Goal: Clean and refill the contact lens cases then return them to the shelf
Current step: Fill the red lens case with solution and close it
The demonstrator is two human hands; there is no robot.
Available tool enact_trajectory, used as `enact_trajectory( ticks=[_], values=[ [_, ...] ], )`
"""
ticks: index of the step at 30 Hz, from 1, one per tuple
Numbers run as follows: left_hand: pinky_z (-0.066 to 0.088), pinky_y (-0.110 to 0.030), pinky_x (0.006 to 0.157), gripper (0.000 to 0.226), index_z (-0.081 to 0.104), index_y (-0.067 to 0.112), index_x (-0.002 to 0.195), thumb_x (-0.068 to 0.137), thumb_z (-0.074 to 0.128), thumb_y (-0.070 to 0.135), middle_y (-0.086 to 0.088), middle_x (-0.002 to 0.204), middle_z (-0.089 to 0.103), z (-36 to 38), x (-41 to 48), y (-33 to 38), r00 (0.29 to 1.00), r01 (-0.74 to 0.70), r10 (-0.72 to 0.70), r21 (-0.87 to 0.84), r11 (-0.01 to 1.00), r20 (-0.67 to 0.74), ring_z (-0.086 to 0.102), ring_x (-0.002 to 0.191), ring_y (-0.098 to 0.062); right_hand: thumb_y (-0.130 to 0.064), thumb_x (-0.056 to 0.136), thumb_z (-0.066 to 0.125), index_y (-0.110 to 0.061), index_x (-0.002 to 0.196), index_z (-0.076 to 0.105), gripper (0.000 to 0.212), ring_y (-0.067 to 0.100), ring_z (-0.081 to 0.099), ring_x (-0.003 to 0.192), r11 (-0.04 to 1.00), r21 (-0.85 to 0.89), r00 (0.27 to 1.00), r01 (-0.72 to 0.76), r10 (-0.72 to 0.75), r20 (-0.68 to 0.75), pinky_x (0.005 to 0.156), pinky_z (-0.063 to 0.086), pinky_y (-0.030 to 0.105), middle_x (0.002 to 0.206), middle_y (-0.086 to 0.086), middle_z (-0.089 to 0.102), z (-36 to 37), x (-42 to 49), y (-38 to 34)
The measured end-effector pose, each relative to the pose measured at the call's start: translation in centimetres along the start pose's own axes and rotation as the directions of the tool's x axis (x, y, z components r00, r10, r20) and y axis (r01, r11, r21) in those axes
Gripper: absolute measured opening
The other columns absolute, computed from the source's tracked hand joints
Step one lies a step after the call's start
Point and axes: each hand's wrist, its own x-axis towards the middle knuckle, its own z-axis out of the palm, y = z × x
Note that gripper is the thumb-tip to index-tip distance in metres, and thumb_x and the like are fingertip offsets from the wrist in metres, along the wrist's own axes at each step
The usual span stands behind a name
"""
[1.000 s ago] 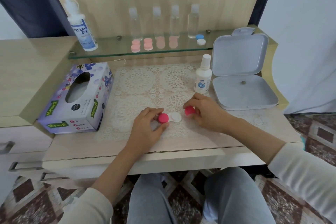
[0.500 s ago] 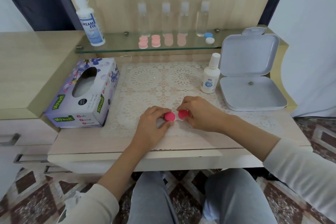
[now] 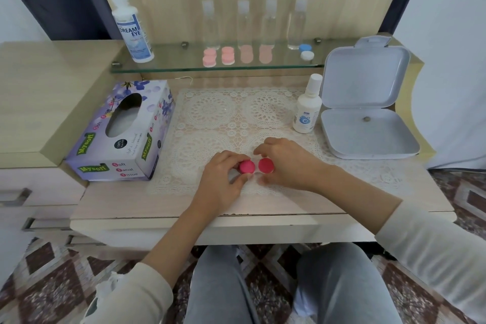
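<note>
One contact lens case (image 3: 256, 166), with two round hot-pink screw caps, is off the shelf and in work. It lies on the white lace doily (image 3: 218, 113) at the front of the pale wooden surface (image 3: 118, 202). The left hand (image 3: 223, 179) has its thumb and fingers curled round the left cap (image 3: 247, 166). The right hand (image 3: 289, 166) grips the right cap (image 3: 266, 165) in the same way, so both hands are closed on this case and hold nothing else.

Both caps sit on their wells. I cannot tell whether they are being tightened after a refill or loosened to begin. The small white solution bottle (image 3: 307, 108) stands capped just behind the right hand. The lilac flowered tissue box (image 3: 121, 131) sits well to the left, and no loose tissue lies near the case.

On the glass shelf (image 3: 171, 67) a row of pale pink cases (image 3: 227, 55) and one blue-and-white case (image 3: 306, 51) stands in front of clear plastic bottles (image 3: 243, 23). A tall white-and-blue solution bottle (image 3: 131, 26) is at the left end.

As I judge it, this pink case is the only one in hand, and it is not yet returned to the shelf. The pictures cannot show which of the shelf cases are already cleaned and refilled. At the least, carrying this case back is left, and perhaps the other cases too.
</note>
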Motion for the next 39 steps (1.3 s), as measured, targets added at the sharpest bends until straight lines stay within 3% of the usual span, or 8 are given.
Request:
enact_trajectory(
  ticks=[3, 7, 14, 21, 25, 28, 33, 39],
  values=[
    [0.040, -0.017, 0.081, 0.033, 0.067, 0.007, 0.099, 0.071, 0.065, 0.024, -0.003, 0.093, 0.063, 0.01, 0.03, 0.04, 1.000, -0.005, 0.005, 0.004, 1.000, -0.001, 0.054, 0.085, -0.014, -0.010, 0.085, 0.055, -0.008, 0.103, 0.066, 0.021, 0.021, 0.051, 0.089, 0.997, 0.069, 0.998, 0.047, -0.045, -0.031, 0.070, 0.038, 0.024, 0.094, 0.007, 0.055, -0.25, -0.13, 0.14],
    [0.038, -0.016, 0.080, 0.029, 0.067, 0.009, 0.100, 0.073, 0.070, 0.020, -0.002, 0.093, 0.063, 0.08, -0.03, -0.08, 1.000, -0.017, 0.017, 0.018, 1.000, 0.006, 0.054, 0.086, -0.014, -0.024, 0.085, 0.058, 0.002, 0.078, 0.059, 0.027, 0.023, 0.049, 0.076, 0.998, -0.012, 0.997, -0.064, 0.064, -0.034, 0.054, 0.033, 0.026, 0.081, 0.012, 0.053, -0.24, 0.13, -0.02],
    [0.035, -0.008, 0.082, 0.028, 0.067, 0.009, 0.099, 0.072, 0.073, 0.016, 0.004, 0.092, 0.059, 0.07, 0.07, -0.05, 1.000, -0.008, 0.008, 0.006, 1.000, -0.011, 0.052, 0.084, -0.011, -0.004, 0.080, 0.057, -0.009, 0.099, 0.068, 0.023, 0.018, 0.051, 0.084, 0.995, 0.080, 0.999, 0.054, -0.054, -0.007, 0.070, 0.042, 0.027, 0.093, 0.007, 0.061, -0.32, -0.29, 0.45],
    [0.037, -0.010, 0.081, 0.028, 0.067, 0.009, 0.098, 0.071, 0.074, 0.016, -0.001, 0.093, 0.061, 0.12, 0.03, -0.12, 1.000, -0.011, 0.011, 0.006, 1.000, -0.020, 0.052, 0.084, -0.011, -0.033, 0.079, 0.068, -0.006, 0.098, 0.061, 0.034, 0.019, 0.052, 0.083, 0.992, 0.110, 0.998, -0.054, 0.058, -0.038, 0.071, 0.043, 0.028, 0.094, 0.006, 0.060, -0.25, -0.36, 0.51],
    [0.041, -0.019, 0.082, 0.028, 0.067, 0.008, 0.098, 0.071, 0.076, 0.011, 0.001, 0.092, 0.059, 0.14, 0.06, 0.02, 1.000, -0.012, 0.012, -0.008, 1.000, -0.023, 0.054, 0.085, -0.015, -0.003, 0.080, 0.058, -0.012, 0.108, 0.066, 0.030, 0.017, 0.053, 0.089, 0.990, 0.129, 0.999, 0.049, -0.047, -0.023, 0.076, 0.042, 0.025, 0.101, 0.003, 0.062, -0.44, -0.49, 0.73],
    [0.042, -0.022, 0.083, 0.029, 0.067, 0.009, 0.099, 0.072, 0.076, 0.013, 0.003, 0.093, 0.059, 0.10, 0.03, 0.03, 1.000, -0.009, 0.009, -0.002, 1.000, -0.013, 0.054, 0.087, -0.015, -0.016, 0.083, 0.060, -0.003, 0.093, 0.065, 0.017, 0.020, 0.053, 0.083, 0.997, 0.074, 1.000, -0.011, 0.013, -0.025, 0.072, 0.045, 0.032, 0.092, 0.010, 0.061, -0.30, -0.30, 0.66],
    [0.039, -0.017, 0.082, 0.029, 0.067, 0.010, 0.099, 0.072, 0.076, 0.012, 0.006, 0.092, 0.057, 0.05, -0.03, 0.08, 1.000, -0.010, 0.010, 0.005, 1.000, -0.018, 0.053, 0.086, -0.013, -0.038, 0.076, 0.070, -0.006, 0.093, 0.057, 0.038, 0.019, 0.051, 0.077, 0.991, 0.117, 0.997, -0.065, 0.069, -0.033, 0.062, 0.039, 0.027, 0.090, 0.006, 0.059, -0.08, -0.25, 0.64],
    [0.038, -0.016, 0.081, 0.027, 0.067, 0.010, 0.097, 0.071, 0.076, 0.012, 0.007, 0.091, 0.056, 0.08, 0.07, 0.13, 1.000, 0.003, -0.003, 0.004, 1.000, -0.014, 0.052, 0.085, -0.012, -0.004, 0.082, 0.058, -0.011, 0.103, 0.069, 0.024, 0.015, 0.048, 0.081, 0.993, 0.111, 0.999, 0.050, -0.049, -0.014, 0.068, 0.037, 0.021, 0.091, 0.003, 0.056, -0.21, -0.13, 0.79]
  ],
)
